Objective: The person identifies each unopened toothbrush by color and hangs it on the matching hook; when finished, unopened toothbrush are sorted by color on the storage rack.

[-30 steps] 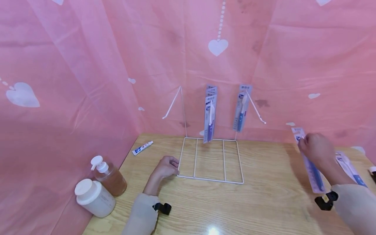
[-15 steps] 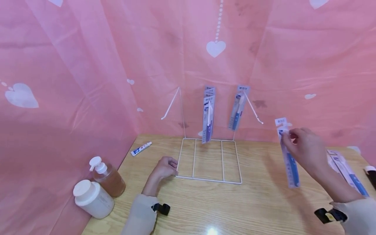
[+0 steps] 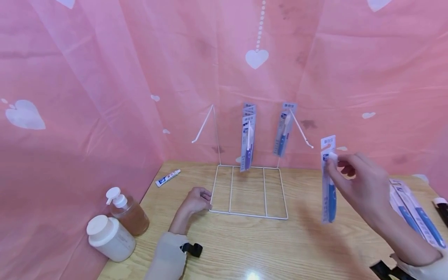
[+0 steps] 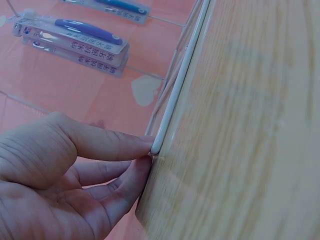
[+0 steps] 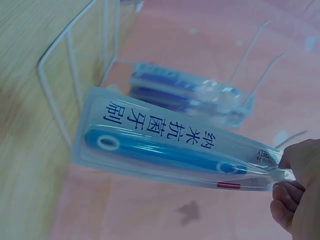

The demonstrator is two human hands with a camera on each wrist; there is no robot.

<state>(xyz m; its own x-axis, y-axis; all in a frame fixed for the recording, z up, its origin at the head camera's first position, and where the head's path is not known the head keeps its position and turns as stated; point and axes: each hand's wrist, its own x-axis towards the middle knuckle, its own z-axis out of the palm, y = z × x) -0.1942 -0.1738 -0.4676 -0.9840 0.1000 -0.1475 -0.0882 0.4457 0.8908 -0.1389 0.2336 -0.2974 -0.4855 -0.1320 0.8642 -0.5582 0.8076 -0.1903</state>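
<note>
In the head view my left hand (image 3: 194, 200) is at the front left corner of a white wire display rack (image 3: 248, 214). Thumb and fingers pinch that corner wire in the left wrist view. My right hand (image 3: 364, 184) pinches the upper part of a packaged blue toothbrush (image 3: 329, 194), which hangs upright above the table, right of the rack. Several packaged purple toothbrushes (image 3: 247, 146) hang from the rack's middle hook. One packaged blue toothbrush (image 3: 284, 134) is on the right hook (image 3: 302, 129). The left hook (image 3: 203, 126) is bare.
More packaged toothbrushes (image 3: 418, 214) lie on the table at the right, near a black thing with a white cap (image 3: 441, 202). On the left are a toothpaste tube (image 3: 168, 178), a pump bottle (image 3: 131, 216) and a white jar (image 3: 113, 239). A pink curtain (image 3: 189, 58) closes the back.
My right hand has carried the packaged blue toothbrush up and left from the right-hand pile, turning it more upright. My left hand has stayed at the rack's corner.
</note>
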